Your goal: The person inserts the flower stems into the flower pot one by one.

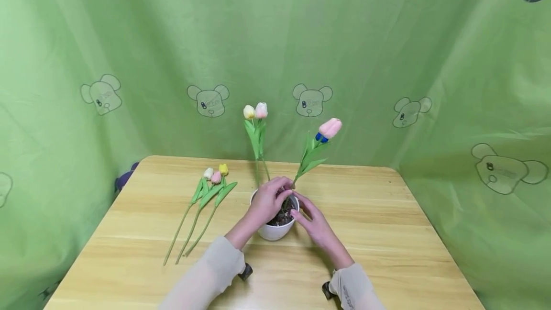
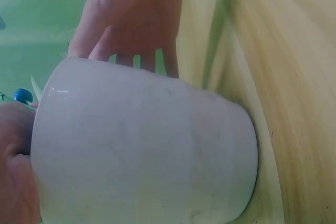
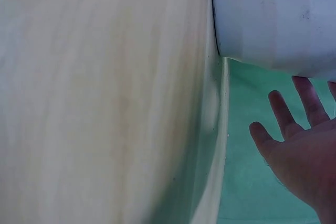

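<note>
Head view: planting seems in hand. Your left hand appears to pinch the stem below the pink tulip, over the white pot, inward of the desk's far edge; right hand, fingers spread beside the rim. Next likely needs: press stem deeper.

Pot partly hidden, sleeves cut off

A pink tulip and a blue tulip are contrasting with a white pot, while outlined animal faces are patterning a green curtain.

A cream tulip, a pinkish-white tulip, a white bloom, a pink bloom and a yellow bloom are showing green leaves; dark soil is revealing pale flecks, a honey-coloured tabletop is displaying streaked grain, and sleeves are showing pale beige.
</note>
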`<state>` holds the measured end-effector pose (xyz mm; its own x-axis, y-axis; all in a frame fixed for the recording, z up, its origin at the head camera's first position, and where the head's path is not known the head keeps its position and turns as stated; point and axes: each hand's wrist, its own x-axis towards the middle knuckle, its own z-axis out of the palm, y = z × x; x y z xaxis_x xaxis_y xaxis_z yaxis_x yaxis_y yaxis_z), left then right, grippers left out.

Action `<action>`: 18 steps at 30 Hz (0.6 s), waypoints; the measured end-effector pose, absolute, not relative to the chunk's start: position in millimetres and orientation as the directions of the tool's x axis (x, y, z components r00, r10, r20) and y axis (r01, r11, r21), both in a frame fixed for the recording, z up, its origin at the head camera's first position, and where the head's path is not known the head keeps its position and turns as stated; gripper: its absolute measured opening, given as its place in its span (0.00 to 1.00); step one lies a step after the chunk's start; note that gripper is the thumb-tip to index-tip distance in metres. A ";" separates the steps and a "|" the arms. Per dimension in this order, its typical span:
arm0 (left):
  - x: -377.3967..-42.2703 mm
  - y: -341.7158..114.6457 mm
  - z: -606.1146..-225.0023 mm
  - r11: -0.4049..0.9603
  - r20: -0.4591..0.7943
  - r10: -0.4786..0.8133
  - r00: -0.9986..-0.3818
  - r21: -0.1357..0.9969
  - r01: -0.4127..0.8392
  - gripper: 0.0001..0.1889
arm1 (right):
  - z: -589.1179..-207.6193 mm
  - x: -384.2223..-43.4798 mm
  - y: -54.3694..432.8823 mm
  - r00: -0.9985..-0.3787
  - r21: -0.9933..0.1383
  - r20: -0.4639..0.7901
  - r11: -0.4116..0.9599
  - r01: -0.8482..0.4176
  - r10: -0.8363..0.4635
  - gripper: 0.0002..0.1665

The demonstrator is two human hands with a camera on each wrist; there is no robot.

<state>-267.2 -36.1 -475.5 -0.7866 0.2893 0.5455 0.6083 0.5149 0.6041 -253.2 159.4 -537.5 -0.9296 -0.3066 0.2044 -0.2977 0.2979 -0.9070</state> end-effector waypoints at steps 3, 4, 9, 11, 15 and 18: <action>-267.0 -35.4 -476.5 0.529 0.556 0.289 -0.779 0.586 0.614 0.05 | -538.1 -254.0 159.3 -0.929 -0.907 0.207 0.296 -0.300 -0.307 0.35; -267.0 -35.5 -476.9 0.533 0.559 0.289 -0.777 0.580 0.616 0.04 | -538.6 -254.4 158.9 -0.928 -0.907 0.208 0.294 -0.301 -0.308 0.35; -266.8 -36.2 -478.1 0.542 0.552 0.258 -0.793 0.597 0.592 0.05 | -540.6 -255.7 158.4 -0.923 -0.908 0.218 0.280 -0.311 -0.317 0.35; -267.4 -36.2 -477.9 0.537 0.545 0.244 -0.802 0.613 0.580 0.05 | -541.1 -256.2 159.3 -0.921 -0.908 0.221 0.277 -0.314 -0.319 0.34; -270.0 -35.7 -477.1 0.531 0.527 0.247 -0.813 0.628 0.568 0.06 | -541.0 -257.6 161.4 -0.920 -0.906 0.223 0.281 -0.318 -0.321 0.34; -269.8 -36.1 -476.7 0.539 0.514 0.257 -0.819 0.627 0.562 0.05 | -540.9 -257.4 160.0 -0.922 -0.907 0.219 0.283 -0.313 -0.320 0.35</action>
